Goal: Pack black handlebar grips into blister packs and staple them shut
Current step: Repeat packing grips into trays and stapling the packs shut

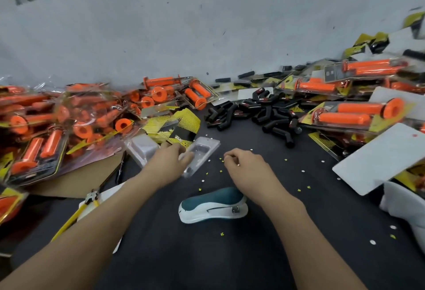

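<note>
Clear, thin plastic is what the left hand (169, 163) grips: an empty blister pack (201, 151), held by its near-left edge with curled fingers, near the middle of the black table (207, 262). The right hand (246, 163) hovers just beside it, fingers curled under, with nothing visible in them.

The shell looks light and springy. A hold on one edge could let it flex or skid, and a grip pushed in from the side might pop it loose. Punched paper dots (303, 171) scattered around it could slip inside and get sealed in. The stapler (213, 207) lies toward the near edge, just under the right wrist, where an arm pulling back could knock it.

The black handlebar grips (259, 110) form a loose matte heap toward the far edge. They are short tubes, some bent, with red labels, and tangled enough that lifting one may drag others.
</note>
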